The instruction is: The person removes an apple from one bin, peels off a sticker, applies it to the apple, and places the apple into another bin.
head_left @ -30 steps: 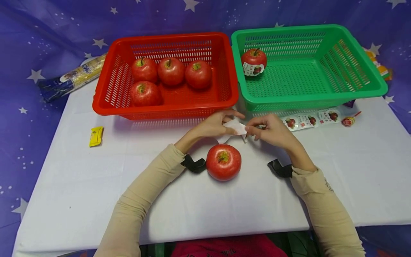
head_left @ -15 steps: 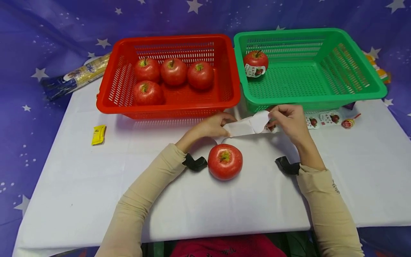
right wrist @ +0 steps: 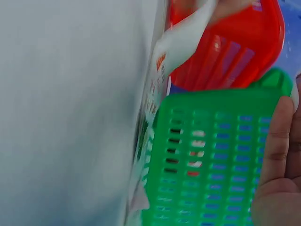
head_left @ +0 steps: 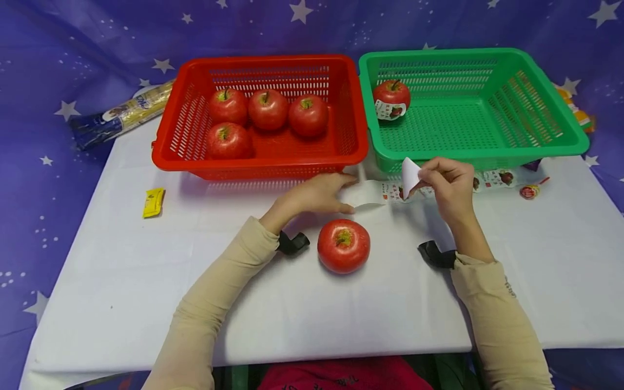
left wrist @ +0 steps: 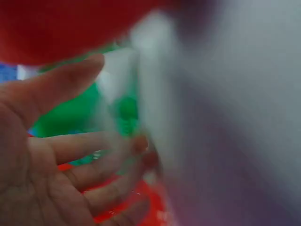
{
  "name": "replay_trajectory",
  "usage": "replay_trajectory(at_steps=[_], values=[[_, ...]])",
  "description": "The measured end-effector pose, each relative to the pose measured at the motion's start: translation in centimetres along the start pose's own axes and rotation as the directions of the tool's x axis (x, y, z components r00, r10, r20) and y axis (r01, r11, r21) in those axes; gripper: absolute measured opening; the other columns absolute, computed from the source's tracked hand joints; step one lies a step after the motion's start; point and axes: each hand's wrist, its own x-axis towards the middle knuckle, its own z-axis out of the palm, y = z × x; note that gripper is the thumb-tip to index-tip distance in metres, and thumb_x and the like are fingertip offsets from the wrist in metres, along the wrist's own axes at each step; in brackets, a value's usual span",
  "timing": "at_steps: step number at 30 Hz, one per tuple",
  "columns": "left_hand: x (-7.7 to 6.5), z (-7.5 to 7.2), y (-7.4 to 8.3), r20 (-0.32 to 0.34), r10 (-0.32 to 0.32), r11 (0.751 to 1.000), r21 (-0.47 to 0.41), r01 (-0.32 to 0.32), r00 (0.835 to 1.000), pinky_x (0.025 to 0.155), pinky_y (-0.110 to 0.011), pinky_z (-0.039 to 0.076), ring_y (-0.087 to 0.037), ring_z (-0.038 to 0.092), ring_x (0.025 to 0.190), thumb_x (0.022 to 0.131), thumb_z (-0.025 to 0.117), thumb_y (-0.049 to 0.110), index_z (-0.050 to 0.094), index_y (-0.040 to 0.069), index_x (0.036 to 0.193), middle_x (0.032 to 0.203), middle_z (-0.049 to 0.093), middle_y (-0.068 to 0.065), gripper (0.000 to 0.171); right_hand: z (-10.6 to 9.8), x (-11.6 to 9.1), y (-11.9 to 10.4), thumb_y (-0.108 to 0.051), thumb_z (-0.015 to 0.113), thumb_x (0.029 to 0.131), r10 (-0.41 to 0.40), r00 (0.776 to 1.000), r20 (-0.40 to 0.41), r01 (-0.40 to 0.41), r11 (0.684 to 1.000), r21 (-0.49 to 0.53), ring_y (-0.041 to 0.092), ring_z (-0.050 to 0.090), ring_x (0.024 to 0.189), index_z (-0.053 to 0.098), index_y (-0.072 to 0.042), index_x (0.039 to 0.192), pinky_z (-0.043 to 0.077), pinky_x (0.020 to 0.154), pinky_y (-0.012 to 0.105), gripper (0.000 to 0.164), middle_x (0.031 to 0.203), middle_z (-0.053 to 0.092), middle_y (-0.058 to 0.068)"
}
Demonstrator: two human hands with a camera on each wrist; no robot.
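My right hand [head_left: 450, 187] pinches a peeled label sticker [head_left: 410, 176], white side showing, raised in front of the green basket. Beneath it a strip of apple-printed labels [head_left: 392, 192] runs along the table, its left end bare backing paper. My left hand [head_left: 319, 194] is beside that bare end, thumb and fingers spread apart; in the left wrist view its palm [left wrist: 28, 183] shows nothing gripped, though the picture is blurred. A red apple [head_left: 343, 246] without a visible label sits on the table just in front of the left hand.
Several apples sit in the red basket [head_left: 263, 168] at the back. The green basket [head_left: 478, 149] beside it holds one labelled apple [head_left: 392, 99]. A yellow packet [head_left: 153, 202] lies at left, a lollipop [head_left: 530, 191] at right, and a noodle pack [head_left: 122, 116] behind.
The right hand has pulled rightward and lifted the sticker off the strip's backing. The left hand has let go of the strip's end, which has dropped toward the table.
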Motion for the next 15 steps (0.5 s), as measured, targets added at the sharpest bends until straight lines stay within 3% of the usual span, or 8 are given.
replay_trajectory(at_steps=[3, 5, 7, 9, 11, 13, 15], values=[[-0.4, -0.1, 1.1, -0.072, 0.112, 0.994, 0.016, -0.111, 0.991, 0.113, -0.033, 0.033, -0.022, 0.046, 0.133, 0.095, 0.059, 0.036, 0.050, 0.006, 0.139, 0.143, 0.050, -0.009, 0.055, 0.5, -0.4, 0.1, 0.019, 0.053, 0.078, -0.113, 0.989, 0.091, 0.127, 0.976, -0.176, 0.008, 0.064, 0.056, 0.069, 0.000, 0.068, 0.052, 0.056, 0.019, 0.026, 0.067, 0.069, -0.003], [-0.6, -0.1, 1.8, -0.133, 0.136, 0.986, -0.084, -0.147, 0.982, 0.104, -0.030, 0.041, -0.018, 0.054, 0.120, 0.098, 0.053, 0.039, 0.060, 0.008, 0.130, 0.131, 0.060, -0.007, 0.045, 1.0, -0.5, 0.3, 0.016, 0.060, 0.077, -0.179, 0.967, 0.179, 0.225, 0.931, -0.286, 0.005, 0.062, 0.059, 0.068, 0.001, 0.066, 0.049, 0.058, 0.015, 0.020, 0.068, 0.069, -0.003], [-0.7, 0.1, 2.3, -0.182, 0.126, 0.964, -0.210, -0.164, 0.975, 0.091, -0.025, 0.046, -0.013, 0.059, 0.106, 0.100, 0.047, 0.042, 0.068, 0.012, 0.119, 0.115, 0.067, -0.003, 0.041, 1.5, -0.7, 0.4, 0.008, 0.065, 0.077, -0.231, 0.923, 0.307, 0.343, 0.856, -0.387, 0.005, 0.059, 0.060, 0.067, 0.001, 0.067, 0.045, 0.058, 0.014, 0.013, 0.067, 0.068, -0.001], [-0.7, 0.3, 2.5, -0.210, 0.104, 0.935, -0.314, -0.167, 0.972, 0.078, -0.024, 0.047, -0.011, 0.061, 0.091, 0.099, 0.048, 0.043, 0.072, 0.014, 0.109, 0.100, 0.071, 0.000, 0.038, 1.9, -0.7, 0.5, -0.002, 0.070, 0.078, -0.268, 0.865, 0.424, 0.460, 0.760, -0.458, 0.005, 0.056, 0.061, 0.067, 0.000, 0.068, 0.042, 0.060, 0.013, 0.010, 0.066, 0.067, 0.002], [-0.6, 0.5, 2.5, -0.226, 0.083, 0.911, -0.378, -0.166, 0.971, 0.075, -0.021, 0.047, -0.010, 0.061, 0.087, 0.098, 0.053, 0.038, 0.073, 0.014, 0.103, 0.093, 0.071, 0.000, 0.032, 2.2, -0.7, 0.5, -0.010, 0.074, 0.078, -0.280, 0.822, 0.497, 0.532, 0.690, -0.491, 0.007, 0.054, 0.061, 0.068, -0.002, 0.071, 0.037, 0.059, 0.015, 0.012, 0.066, 0.067, 0.006], [-0.4, 0.6, 2.4, -0.237, 0.088, 0.892, -0.414, -0.183, 0.968, 0.073, -0.020, 0.047, -0.014, 0.063, 0.084, 0.096, 0.058, 0.028, 0.072, 0.010, 0.099, 0.089, 0.070, -0.002, 0.023, 2.3, -0.7, 0.5, -0.012, 0.081, 0.073, -0.258, 0.828, 0.497, 0.523, 0.672, -0.523, 0.007, 0.053, 0.062, 0.069, -0.002, 0.075, 0.037, 0.058, 0.014, 0.016, 0.068, 0.067, 0.007], [-0.3, 0.7, 2.2, -0.239, 0.096, 0.871, -0.449, -0.198, 0.966, 0.072, -0.021, 0.049, -0.019, 0.065, 0.082, 0.094, 0.062, 0.019, 0.071, 0.006, 0.098, 0.086, 0.069, -0.004, 0.016, 2.3, -0.8, 0.4, -0.006, 0.087, 0.065, -0.200, 0.867, 0.457, 0.453, 0.698, -0.554, 0.009, 0.053, 0.062, 0.069, -0.001, 0.078, 0.040, 0.058, 0.014, 0.023, 0.071, 0.066, 0.008]])
